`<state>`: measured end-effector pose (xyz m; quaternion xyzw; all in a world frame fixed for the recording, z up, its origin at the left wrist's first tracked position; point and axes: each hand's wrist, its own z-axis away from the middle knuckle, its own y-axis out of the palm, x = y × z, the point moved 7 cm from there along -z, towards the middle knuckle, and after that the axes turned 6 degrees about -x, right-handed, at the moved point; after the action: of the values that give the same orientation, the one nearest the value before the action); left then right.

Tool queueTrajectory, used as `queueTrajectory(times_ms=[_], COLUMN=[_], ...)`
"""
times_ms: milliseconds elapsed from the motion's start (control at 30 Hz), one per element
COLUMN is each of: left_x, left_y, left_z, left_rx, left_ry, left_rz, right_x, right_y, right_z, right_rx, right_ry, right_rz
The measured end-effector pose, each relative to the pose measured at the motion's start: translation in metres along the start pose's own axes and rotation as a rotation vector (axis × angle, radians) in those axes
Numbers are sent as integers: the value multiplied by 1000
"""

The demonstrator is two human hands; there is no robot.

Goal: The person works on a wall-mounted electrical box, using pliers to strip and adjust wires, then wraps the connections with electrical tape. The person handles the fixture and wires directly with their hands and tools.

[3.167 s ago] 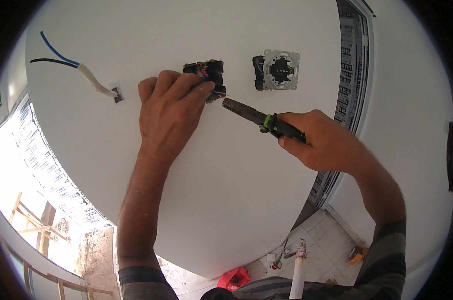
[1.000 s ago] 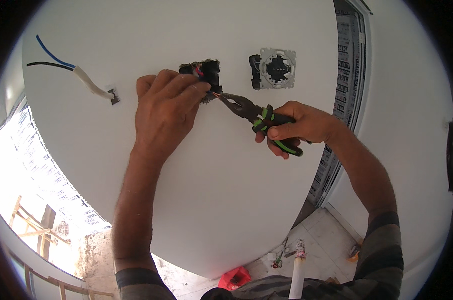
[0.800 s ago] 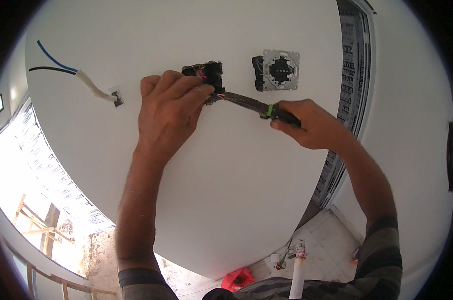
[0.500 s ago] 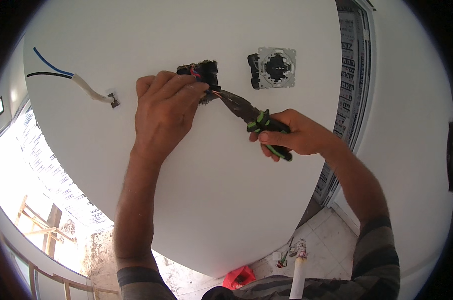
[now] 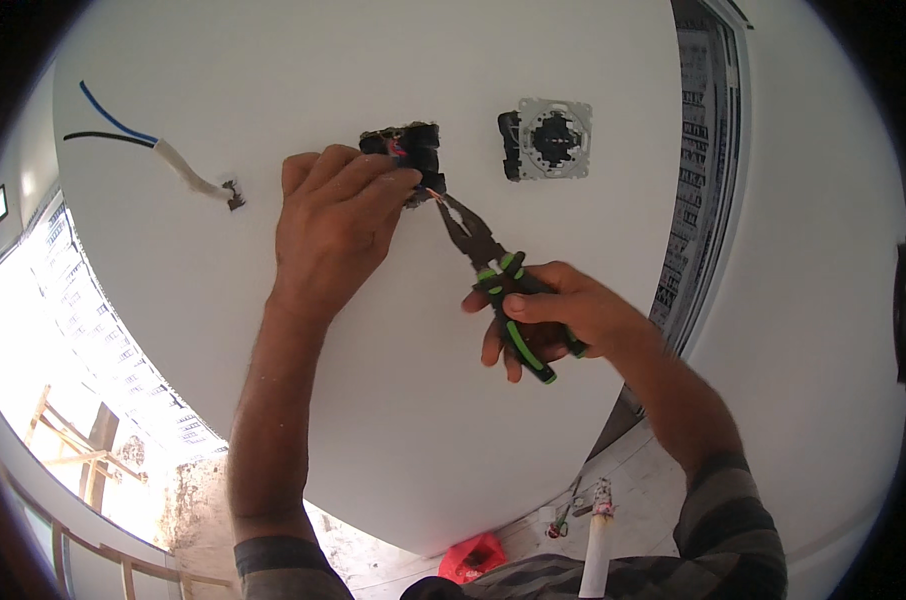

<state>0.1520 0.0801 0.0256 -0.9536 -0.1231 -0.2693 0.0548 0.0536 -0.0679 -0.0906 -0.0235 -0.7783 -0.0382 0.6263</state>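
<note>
My left hand [image 5: 338, 225] has its fingers bent over the black recessed box [image 5: 418, 145] in the white wall, pinching thin wires, partly hidden, with bare copper [image 5: 433, 192] showing past the fingertips. My right hand [image 5: 543, 315] grips long-jawed pliers [image 5: 488, 255] with black and green handles, their jaws slightly apart, tips at the copper end. Right of the box sits a grey square mounting frame [image 5: 558, 140] with a black centre, beside another black box part [image 5: 510, 145]. At the left a white cable [image 5: 188, 170] with blue and black wires hangs out of a small hole.
A white cigarette [image 5: 595, 560] with ash juts up from the bottom edge. A red bag [image 5: 473, 555] and some cables [image 5: 563, 520] lie on the floor below. A film-covered door frame [image 5: 703, 190] stands at the right. Wooden framing [image 5: 88, 450] shows through the bright opening at lower left.
The pliers have swung downward and become more upright, their jaws now apart. My right hand has dropped down and left, its fingers looser round the handles. My left hand stays at the box.
</note>
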Motion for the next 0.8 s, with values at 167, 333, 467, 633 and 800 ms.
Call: queueTrajectory(times_ms=[167,333,467,633,800], left_x=[0,4,0,0,0], left_y=[2,6,5,4,5], left_z=[2,6,2,2,4], left_rx=[-1,-10,1,36,53], left_ry=[9,-2,-15,-37,-38], left_rz=[-21,-36,-34,-26,-27], right_x=[48,76,79,74,73], right_y=[-20,-4,0,-3,0], right_z=[23,23,25,24,23], right_rx=[-379,-492,-503,-551,-567], right_ry=[-106,-240,-289,-347,-311], right_rz=[822,1288,1421,1613,1565])
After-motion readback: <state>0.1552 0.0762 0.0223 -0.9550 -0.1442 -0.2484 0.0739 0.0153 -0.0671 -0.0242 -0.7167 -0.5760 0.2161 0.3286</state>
